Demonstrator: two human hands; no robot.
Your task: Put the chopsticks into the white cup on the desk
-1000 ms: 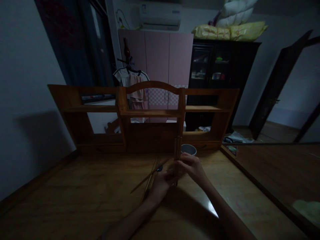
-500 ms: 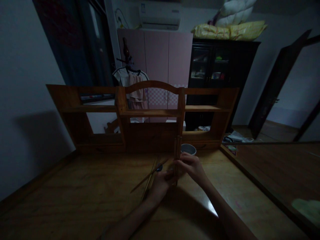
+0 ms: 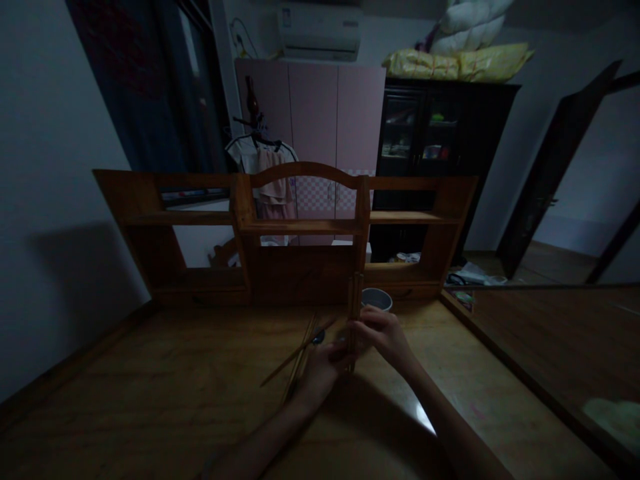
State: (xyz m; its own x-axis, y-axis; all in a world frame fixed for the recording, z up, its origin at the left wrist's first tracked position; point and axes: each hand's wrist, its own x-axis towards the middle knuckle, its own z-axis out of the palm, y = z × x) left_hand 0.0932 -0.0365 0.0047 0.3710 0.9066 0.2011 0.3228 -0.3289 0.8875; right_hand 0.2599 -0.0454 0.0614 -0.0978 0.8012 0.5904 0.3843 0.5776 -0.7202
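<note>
In the lower centre of the frame, the fingers of the left hand and the right hand are grasping upright chopsticks, above the counter.

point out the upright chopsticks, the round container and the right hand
upright chopsticks (image 3: pixel 355 298): head view, on the upper part of the shafts
round container (image 3: pixel 377 300): head view, on its inside, below the far rim
right hand (image 3: pixel 384 333): head view, on the back of it
</note>
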